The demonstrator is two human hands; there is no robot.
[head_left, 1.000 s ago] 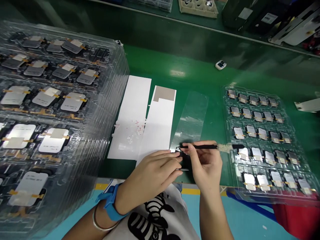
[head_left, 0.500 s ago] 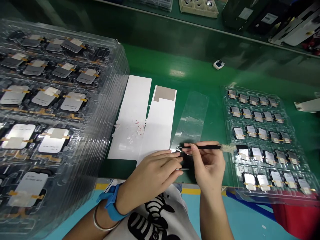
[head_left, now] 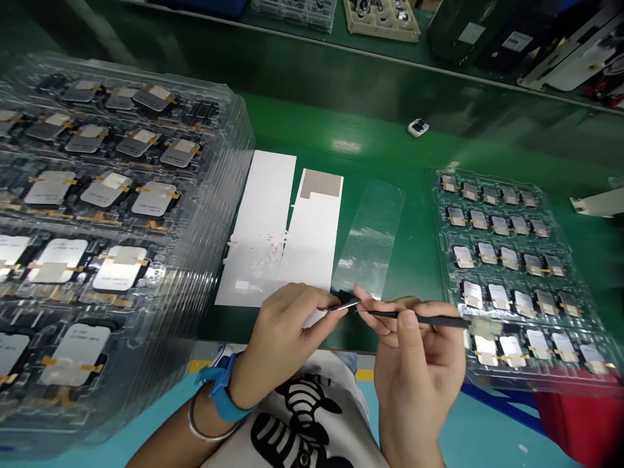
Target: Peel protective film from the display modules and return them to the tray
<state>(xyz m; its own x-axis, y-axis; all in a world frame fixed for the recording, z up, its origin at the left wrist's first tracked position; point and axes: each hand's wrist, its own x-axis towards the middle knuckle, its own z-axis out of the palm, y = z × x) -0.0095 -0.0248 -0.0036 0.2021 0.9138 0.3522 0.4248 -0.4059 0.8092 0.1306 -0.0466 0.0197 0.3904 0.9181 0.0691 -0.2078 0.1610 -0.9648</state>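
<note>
While the left hand (head_left: 287, 328) pinches a thin dark piece (head_left: 344, 305) over the near part of the green table (head_left: 414, 253), the right hand (head_left: 422, 354) grips a slim black tool (head_left: 436, 320), its tip just beside the piece. Past them lie two white sheets (head_left: 312, 237) and a clear film (head_left: 373, 224), flanked by a tall stack of clear trays (head_left: 214, 201) at left and a tray (head_left: 536, 378) of silvery parts (head_left: 499, 296) at right. Farther back sits a small white device (head_left: 418, 127).

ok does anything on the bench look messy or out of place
Yes: red and pale scraps lie scattered on the left white sheet, untidy against its plain surface. In the left tray stack, one back-row part looks crooked, crowding its neighbour.
</note>
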